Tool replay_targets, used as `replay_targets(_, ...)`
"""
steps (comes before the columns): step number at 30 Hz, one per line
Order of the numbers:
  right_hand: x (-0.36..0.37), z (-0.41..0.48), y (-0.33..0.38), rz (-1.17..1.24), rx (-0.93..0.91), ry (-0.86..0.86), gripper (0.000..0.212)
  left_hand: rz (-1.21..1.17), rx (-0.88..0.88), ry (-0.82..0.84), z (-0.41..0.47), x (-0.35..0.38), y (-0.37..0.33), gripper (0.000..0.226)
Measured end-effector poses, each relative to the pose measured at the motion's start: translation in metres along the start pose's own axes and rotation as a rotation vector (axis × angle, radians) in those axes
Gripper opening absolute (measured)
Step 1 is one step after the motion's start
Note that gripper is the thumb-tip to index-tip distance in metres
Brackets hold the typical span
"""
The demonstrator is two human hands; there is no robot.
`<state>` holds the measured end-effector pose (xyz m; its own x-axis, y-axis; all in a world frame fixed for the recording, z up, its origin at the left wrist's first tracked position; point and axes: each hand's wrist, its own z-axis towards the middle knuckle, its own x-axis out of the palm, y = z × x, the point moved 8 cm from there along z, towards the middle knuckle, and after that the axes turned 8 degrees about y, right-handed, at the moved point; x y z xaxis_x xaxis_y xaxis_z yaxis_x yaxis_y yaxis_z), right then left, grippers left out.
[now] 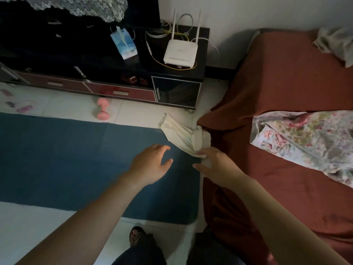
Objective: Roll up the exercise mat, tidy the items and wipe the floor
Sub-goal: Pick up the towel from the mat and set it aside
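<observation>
**Hands down at the mat's corner, cloth in the right**

Both hands reach low, side by side but not touching. The left hand (152,163) hovers with fingers spread and relaxed above the blue exercise mat (66,159), gripping nothing. The right hand (214,166), just to its right, pinches the lower end of a white cloth (183,134); fabric shows between forefinger and thumb.

That cloth runs up and left from the fingers, draped across the mat's upper right corner and onto the tiled floor (143,113). The mat itself lies flat and unrolled, filling the centre left of the frame, its right edge tight against the bed.

The bed (286,83) takes the whole right side, covered in a rust-red sheet, with a floral cloth (305,138) crumpled on top.

Above the mat, a pink dumbbell (103,109) sits on the floor, near the mat's top edge but apart from it. Small pink items (24,109) lie at the far left, too blurred to name. Behind them stands a low dark cabinet (175,92), carrying a white router (180,52) with two antennas. At the bottom centre, a sandalled foot (136,236) stands just below the mat.
</observation>
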<state>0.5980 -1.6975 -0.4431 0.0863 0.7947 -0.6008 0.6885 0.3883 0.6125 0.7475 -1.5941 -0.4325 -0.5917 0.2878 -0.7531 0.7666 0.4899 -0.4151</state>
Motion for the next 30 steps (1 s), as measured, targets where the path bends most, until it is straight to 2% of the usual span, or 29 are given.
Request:
replay_targets(10, 0.1, 0.195, -0.202, 0.004, 0.077, -0.262, 0.056, 0.186, 0.068, -0.039, 0.239, 0.176, 0.099, 0.051)
replay_targets(13, 0.136, 0.262, -0.264, 0.001, 0.092, -0.294, 0.058, 0.193, 0.079, -0.049, 0.311, 0.229, 0.131, 0.054)
replay_targets(16, 0.182, 0.325, -0.311, -0.046, 0.112, -0.267, 0.059, 0.169, 0.018, -0.07, 0.362, 0.282, 0.173, 0.056)
replay_targets(19, 0.215, 0.369, -0.341, -0.142, 0.133, -0.249, 0.067, 0.143, -0.032, -0.103, 0.392, 0.33, 0.204, 0.06)
replay_targets(21, 0.229, 0.391, -0.349, -0.232, 0.132, -0.23, 0.075, 0.154, -0.077, -0.102, 0.405, 0.356, 0.222, 0.071)
replay_targets(26, 0.241, 0.43, -0.371, -0.365, 0.189, -0.18, 0.092, 0.112, -0.247, 0.119, 0.428, 0.417, 0.268, 0.114)
replay_targets(30, 0.244, 0.451, -0.39, -0.397, 0.251, -0.159, 0.101, 0.1, -0.254, 0.132, 0.431, 0.423, 0.273, 0.12)
